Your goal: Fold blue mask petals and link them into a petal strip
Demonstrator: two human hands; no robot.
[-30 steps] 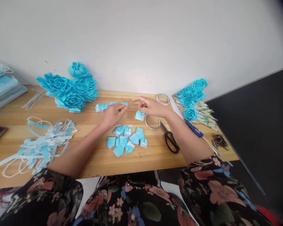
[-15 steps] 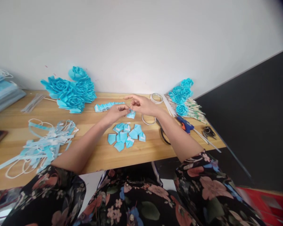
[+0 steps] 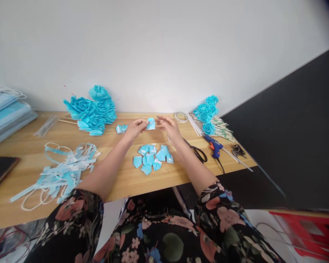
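Above the middle of the table, my left hand point(image 3: 136, 128) pinches a small folded blue petal point(image 3: 150, 124) between thumb and fingers. My right hand point(image 3: 168, 127) is just right of the petal, its fingers apart and bent toward it; no held thing shows in them. Below both hands lies a loose group of folded blue petals point(image 3: 148, 159), some with white strips on them. Behind my left hand, a row of folded blue pieces point(image 3: 121, 129) is partly hidden.
Blue flowers point(image 3: 97, 111) stand at the back left, smaller ones point(image 3: 208, 113) at the right. Cut mask strips point(image 3: 63, 171) lie left. Toward the right are a tape roll point(image 3: 181, 117), black-handled scissors point(image 3: 199, 153) and a blue glue gun point(image 3: 215, 146). A mask stack point(image 3: 11, 117) fills the left edge.
My hands have drawn apart; the right one has let go of the petal and opened. The petal is now raised in my left hand. The whole view has shifted slightly.
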